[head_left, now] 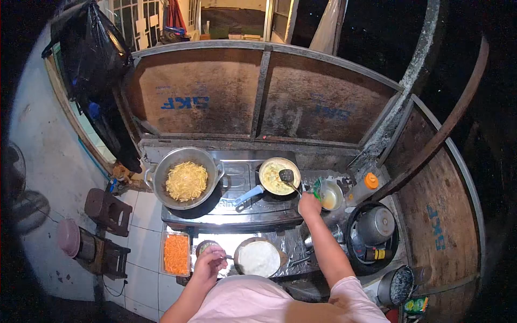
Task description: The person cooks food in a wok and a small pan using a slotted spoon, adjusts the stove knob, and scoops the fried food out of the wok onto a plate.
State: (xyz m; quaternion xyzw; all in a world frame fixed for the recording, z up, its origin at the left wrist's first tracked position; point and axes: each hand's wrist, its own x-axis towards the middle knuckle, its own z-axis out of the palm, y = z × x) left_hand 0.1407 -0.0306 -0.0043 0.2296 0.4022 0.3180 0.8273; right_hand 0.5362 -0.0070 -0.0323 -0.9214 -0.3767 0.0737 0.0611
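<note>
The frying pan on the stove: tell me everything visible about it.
The frying pan is small and round, dark-rimmed, with a blue handle pointing toward the person's left. It sits on the stove's right burner, beside the big pot, holding a pale yellow, batter-like layer. A dark spatula rests in it, its handle running to the right hand.

Shiny metal wok (161, 172); blue plastic pan handle (249, 195); rusty matt windshield panels (226, 97).

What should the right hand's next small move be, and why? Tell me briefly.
Probably stir the frying pan: the right hand holds a ladle whose bowl rests over the pale food there, while the left hand stays at the small bowl.
</note>
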